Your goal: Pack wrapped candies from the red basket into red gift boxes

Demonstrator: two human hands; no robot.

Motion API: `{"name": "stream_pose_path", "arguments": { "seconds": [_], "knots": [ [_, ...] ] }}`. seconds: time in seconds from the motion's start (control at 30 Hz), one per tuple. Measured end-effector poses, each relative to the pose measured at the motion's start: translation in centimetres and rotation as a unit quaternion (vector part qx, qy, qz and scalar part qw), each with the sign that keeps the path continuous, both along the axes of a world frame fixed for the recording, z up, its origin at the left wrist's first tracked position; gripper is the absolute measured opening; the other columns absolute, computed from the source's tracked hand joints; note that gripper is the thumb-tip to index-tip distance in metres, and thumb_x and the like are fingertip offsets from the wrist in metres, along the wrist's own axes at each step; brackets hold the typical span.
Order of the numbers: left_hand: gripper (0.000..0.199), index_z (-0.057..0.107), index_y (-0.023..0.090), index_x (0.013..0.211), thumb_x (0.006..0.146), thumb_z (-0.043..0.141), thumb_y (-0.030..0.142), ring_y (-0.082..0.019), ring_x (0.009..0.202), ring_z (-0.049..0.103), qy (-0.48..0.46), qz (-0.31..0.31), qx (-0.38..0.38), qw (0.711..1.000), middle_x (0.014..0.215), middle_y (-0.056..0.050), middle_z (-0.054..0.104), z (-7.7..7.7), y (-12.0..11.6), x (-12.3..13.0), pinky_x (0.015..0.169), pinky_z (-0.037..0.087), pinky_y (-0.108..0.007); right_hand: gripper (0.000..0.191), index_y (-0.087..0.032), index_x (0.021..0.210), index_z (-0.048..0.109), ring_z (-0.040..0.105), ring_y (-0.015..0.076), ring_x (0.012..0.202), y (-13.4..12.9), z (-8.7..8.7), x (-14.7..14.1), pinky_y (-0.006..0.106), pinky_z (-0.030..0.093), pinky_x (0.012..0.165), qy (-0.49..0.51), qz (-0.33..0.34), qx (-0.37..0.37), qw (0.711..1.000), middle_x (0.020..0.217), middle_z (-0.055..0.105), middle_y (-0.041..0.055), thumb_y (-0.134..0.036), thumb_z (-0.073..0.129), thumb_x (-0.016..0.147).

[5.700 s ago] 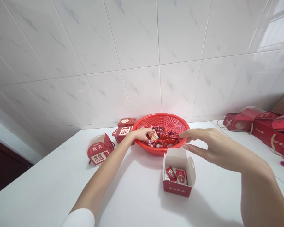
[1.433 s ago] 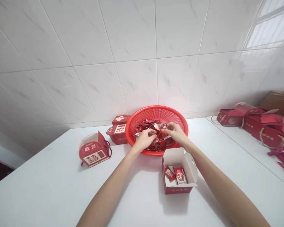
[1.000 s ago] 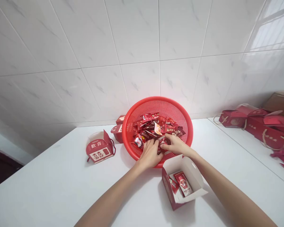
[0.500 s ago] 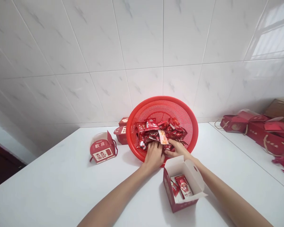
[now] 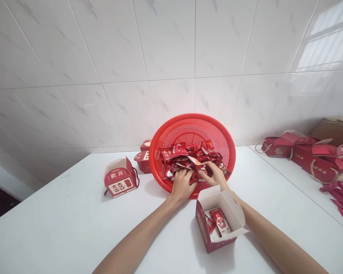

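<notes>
A round red plastic basket (image 5: 231, 150) leans tilted against the wall, with many shiny red packets (image 5: 179, 149) inside. My left hand (image 5: 183, 187) reaches into its lower part, fingers bent among the packets, with a red packet between thumb and forefinger. Beside it, my right hand (image 5: 215, 176) pinches a red packet (image 5: 202, 169) between thumb and fingers. Some fingertips are hidden among the wrappers. In front of the basket, by my right forearm, stands an open dark-red box (image 5: 202, 228) with white inner flaps; a few red-and-white packets (image 5: 220, 222) lie in it.
A red gift box (image 5: 121, 179) with a cord handle stands on the white table (image 5: 74, 220) to the left. More red boxes (image 5: 144, 161) sit partly behind the basket. At right are several red boxes (image 5: 303, 152), a brown carton (image 5: 331, 131) and magenta ribbons (image 5: 338, 201).
My right hand has shifted slightly among the packets, and the pale packet near its fingers has tilted. My left hand stays low in the basket. The view has turned slightly right.
</notes>
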State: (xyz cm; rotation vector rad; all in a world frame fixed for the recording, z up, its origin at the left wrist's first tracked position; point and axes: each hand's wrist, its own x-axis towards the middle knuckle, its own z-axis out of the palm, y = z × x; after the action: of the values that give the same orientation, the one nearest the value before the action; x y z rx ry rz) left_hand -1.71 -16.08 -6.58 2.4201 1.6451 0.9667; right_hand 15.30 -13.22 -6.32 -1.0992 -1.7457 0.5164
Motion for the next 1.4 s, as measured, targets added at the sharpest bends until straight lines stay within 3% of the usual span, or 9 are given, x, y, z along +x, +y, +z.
{"name": "stream_pose_path", "arguments": {
  "seconds": [0.27,0.6,0.77,0.9,1.0,1.1,1.27,1.4],
  "knots": [
    [0.027,0.069,0.02,0.106,0.08,0.063,0.019,-0.028,0.104,0.061,-0.032,-0.009,0.005,0.999,0.107,-0.008,0.071,-0.1,-0.2,0.1,0.092,0.044,-0.039,0.032,-0.023,0.105,0.056,0.068,0.0257,0.086,0.2,0.7,0.3,0.039,0.051,0.082,0.068,-0.042,0.003,0.997,0.096,0.073,0.0074,-0.048,0.058,0.086],
    [0.025,0.071,0.019,0.102,0.076,0.067,0.02,-0.026,0.095,0.063,-0.022,-0.007,0.02,1.0,0.099,-0.007,0.071,-0.1,-0.5,0.1,0.087,0.045,-0.037,0.031,-0.022,0.117,0.056,0.067,0.0292,0.107,1.3,0.5,1.0,0.047,0.052,0.094,0.053,-0.1,0.097,0.989,0.118,0.069,0.0129,-0.034,0.054,0.088],
    [0.025,0.069,0.02,0.101,0.076,0.066,0.02,-0.026,0.093,0.062,-0.003,-0.003,0.014,1.0,0.095,-0.006,0.069,0.1,-0.6,0.0,0.085,0.045,-0.037,0.027,-0.02,0.109,0.064,0.066,0.0302,0.111,1.5,1.3,1.7,0.047,0.052,0.096,-0.029,-0.048,0.113,0.992,0.116,0.071,0.0145,-0.027,0.058,0.083],
    [0.024,0.067,0.019,0.101,0.077,0.067,0.021,-0.028,0.095,0.062,0.006,-0.001,0.01,1.0,0.096,-0.008,0.068,0.0,-0.5,-0.3,0.085,0.045,-0.038,0.014,-0.022,0.094,0.07,0.067,0.0287,0.114,0.4,3.5,2.5,0.047,0.051,0.1,-0.041,0.008,0.131,0.991,0.118,0.072,0.0122,-0.026,0.06,0.086],
    [0.021,0.065,0.018,0.098,0.078,0.067,0.024,-0.028,0.095,0.062,0.008,0.004,0.002,1.0,0.098,-0.009,0.068,-0.1,-0.4,-0.6,0.084,0.045,-0.038,0.012,-0.023,0.086,0.071,0.07,0.0256,0.106,-0.4,5.4,3.2,0.042,0.056,0.09,-0.011,0.03,0.138,0.99,0.108,0.076,0.0085,-0.025,0.059,0.087],
    [0.019,0.064,0.018,0.096,0.078,0.066,0.023,-0.028,0.093,0.062,0.013,0.001,-0.012,1.0,0.097,-0.009,0.068,-0.1,-0.3,-0.9,0.084,0.045,-0.037,0.011,-0.023,0.085,0.071,0.072,0.0239,0.095,-0.7,6.4,4.2,0.038,0.058,0.076,0.047,0.005,0.138,0.989,0.104,0.075,0.0072,-0.025,0.06,0.085],
    [0.02,0.064,0.018,0.097,0.078,0.067,0.023,-0.028,0.096,0.062,0.021,-0.009,-0.014,1.0,0.1,-0.009,0.069,0.0,-0.2,-0.9,0.086,0.045,-0.038,0.015,-0.023,0.087,0.07,0.07,0.0238,0.101,0.0,6.3,5.5,0.045,0.056,0.092,0.091,-0.038,0.156,0.983,0.105,0.075,0.0066,-0.021,0.057,0.081],
    [0.026,0.066,0.017,0.103,0.079,0.069,0.025,-0.03,0.099,0.062,0.036,-0.013,-0.023,0.999,0.103,-0.01,0.069,0.1,-0.5,-0.6,0.089,0.045,-0.041,0.026,-0.023,0.1,0.066,0.068,0.0233,0.098,0.6,5.9,6.0,0.044,0.057,0.088,0.074,-0.116,0.169,0.976,0.106,0.072,0.0071,-0.019,0.056,0.076]
  ]
}}
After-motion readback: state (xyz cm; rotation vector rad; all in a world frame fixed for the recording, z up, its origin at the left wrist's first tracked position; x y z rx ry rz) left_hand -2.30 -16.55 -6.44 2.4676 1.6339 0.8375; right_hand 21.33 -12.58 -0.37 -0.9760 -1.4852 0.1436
